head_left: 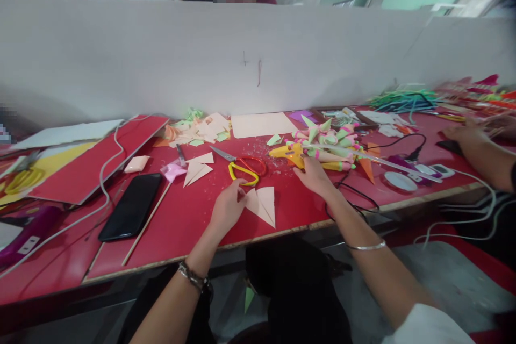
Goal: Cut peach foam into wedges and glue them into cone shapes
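My right hand (316, 176) reaches to the handle of a yellow hot glue gun (291, 153), its fingers closed round it. A clear glue stick (387, 164) runs out of the gun's back to the right. My left hand (228, 205) is curled on the red table, its fingertips at the left edge of a folded peach paper piece (266, 205). Just above that hand lie open scissors (244, 165) with one red and one yellow handle loop. Beyond the gun sits a pile of small pink and green paper cones (326, 140).
To the left are a black phone (131, 207), a thin stick (145, 226) and a red board (100, 161) with a white cable. Paper scraps (205, 128) lie at the back, before a white partition (181, 54). Another person's hand (467, 134) is at far right.
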`<state>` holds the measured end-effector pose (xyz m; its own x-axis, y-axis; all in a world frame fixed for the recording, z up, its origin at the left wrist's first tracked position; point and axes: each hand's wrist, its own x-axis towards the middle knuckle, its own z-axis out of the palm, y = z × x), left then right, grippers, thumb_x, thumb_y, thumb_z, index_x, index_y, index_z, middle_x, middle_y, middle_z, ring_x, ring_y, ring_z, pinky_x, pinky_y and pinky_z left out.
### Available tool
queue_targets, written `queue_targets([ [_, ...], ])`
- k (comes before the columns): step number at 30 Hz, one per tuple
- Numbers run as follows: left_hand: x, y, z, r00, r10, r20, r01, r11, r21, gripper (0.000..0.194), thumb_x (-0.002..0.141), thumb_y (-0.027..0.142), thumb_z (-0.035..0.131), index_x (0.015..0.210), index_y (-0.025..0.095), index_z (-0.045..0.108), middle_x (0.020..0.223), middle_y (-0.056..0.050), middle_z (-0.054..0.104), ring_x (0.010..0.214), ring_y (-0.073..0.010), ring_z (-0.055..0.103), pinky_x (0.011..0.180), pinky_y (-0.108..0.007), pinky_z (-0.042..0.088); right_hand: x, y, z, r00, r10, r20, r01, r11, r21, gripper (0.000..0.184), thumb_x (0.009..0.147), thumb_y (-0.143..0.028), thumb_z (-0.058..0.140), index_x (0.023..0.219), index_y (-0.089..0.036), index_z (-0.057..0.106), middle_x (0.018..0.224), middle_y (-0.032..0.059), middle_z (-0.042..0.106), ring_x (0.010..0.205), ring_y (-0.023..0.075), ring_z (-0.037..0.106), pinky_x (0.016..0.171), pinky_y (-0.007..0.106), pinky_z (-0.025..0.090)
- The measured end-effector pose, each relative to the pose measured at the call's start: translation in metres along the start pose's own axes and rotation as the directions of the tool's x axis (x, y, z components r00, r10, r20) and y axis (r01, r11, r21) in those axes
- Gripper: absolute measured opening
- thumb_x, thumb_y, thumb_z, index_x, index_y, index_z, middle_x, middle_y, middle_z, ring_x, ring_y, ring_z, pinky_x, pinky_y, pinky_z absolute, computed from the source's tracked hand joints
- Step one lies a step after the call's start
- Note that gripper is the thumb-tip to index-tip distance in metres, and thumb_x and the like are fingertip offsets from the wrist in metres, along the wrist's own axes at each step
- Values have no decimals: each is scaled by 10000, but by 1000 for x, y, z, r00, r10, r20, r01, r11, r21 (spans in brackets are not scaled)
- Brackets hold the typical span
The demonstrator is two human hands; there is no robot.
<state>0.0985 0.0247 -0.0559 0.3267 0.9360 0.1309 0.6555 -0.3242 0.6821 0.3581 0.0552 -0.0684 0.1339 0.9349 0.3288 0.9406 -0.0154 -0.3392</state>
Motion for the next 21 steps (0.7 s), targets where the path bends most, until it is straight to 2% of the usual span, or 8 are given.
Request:
queue_targets([
  [7, 3, -6, -23, 1000, -22, -8, 20, 970, -241, 255, 731, 197, 501, 983, 163, 510, 747, 8, 527, 615, -118, 525, 611, -244, 419, -15, -6, -5, 999, 38, -25, -39, 999, -31, 513, 721, -309, 547, 1156, -54, 454, 1070, 188, 526, 1037, 317, 444, 885, 431, 333],
  [13, 1, -7, -48, 994, 69, -85, -92, 942, -322, 237, 756, 207, 481, 987, 159, 507, 738, 18, 483, 635, -104, 490, 598, -220, 405, -36, -24, -29, 987, 102, -123, -110, 992, -57, 485, 729, -301, 526, 1135, -40, 483, 1053, 210, 535, 1062, 342, 429, 889, 458, 325],
  [15, 1, -6, -53, 986, 116, -120, -149, 932, -329, 215, 760, 210, 493, 968, 166, 516, 749, 15, 479, 673, -108, 490, 618, -218, 406, -48, -34, -39, 968, 163, -189, -160, 987, 29, 375, 732, -281, 507, 1063, -111, 549, 1003, 176, 566, 1003, 325, 474, 829, 448, 372],
  [16, 2, -6, -54, 981, 138, -137, -177, 924, -340, 209, 762, 213, 499, 965, 170, 518, 754, 14, 474, 684, -108, 485, 621, -217, 404, -53, -40, -42, 966, 194, -170, -172, 975, 139, 309, 741, -281, 490, 1000, -139, 583, 933, 150, 593, 919, 297, 521, 790, 433, 398],
  [17, 3, -6, -56, 977, 154, -150, -199, 913, -357, 210, 763, 217, 505, 969, 174, 517, 757, 14, 466, 686, -106, 479, 619, -214, 399, -57, -47, -43, 967, 234, -96, -197, 936, 293, 258, 748, -295, 485, 932, -161, 608, 847, 119, 616, 813, 262, 559, 736, 410, 425],
  [18, 4, -7, -57, 973, 165, -159, -215, 899, -380, 219, 764, 221, 512, 979, 179, 513, 759, 16, 459, 679, -103, 470, 609, -211, 393, -59, -55, -42, 968, 247, 33, -233, 850, 472, 230, 750, -317, 495, 880, -174, 621, 790, 93, 629, 731, 228, 575, 682, 375, 446],
  [19, 6, -9, -57, 971, 172, -164, -226, 884, -409, 230, 765, 224, 518, 991, 185, 507, 758, 18, 451, 666, -98, 459, 596, -207, 385, -60, -64, -39, 957, 224, 183, -289, 718, 634, 220, 747, -334, 509, 850, -179, 625, 741, 73, 632, 666, 199, 576, 619, 338, 458],
  [21, 8, -13, -57, 970, 180, -164, -237, 852, -467, 245, 767, 226, 525, 1009, 192, 496, 751, 23, 438, 639, -90, 439, 574, -201, 371, -59, -83, -27, 904, 111, 413, -420, 412, 808, 192, 728, -343, 556, 799, -179, 627, 673, 34, 623, 605, 149, 568, 545, 265, 455],
])
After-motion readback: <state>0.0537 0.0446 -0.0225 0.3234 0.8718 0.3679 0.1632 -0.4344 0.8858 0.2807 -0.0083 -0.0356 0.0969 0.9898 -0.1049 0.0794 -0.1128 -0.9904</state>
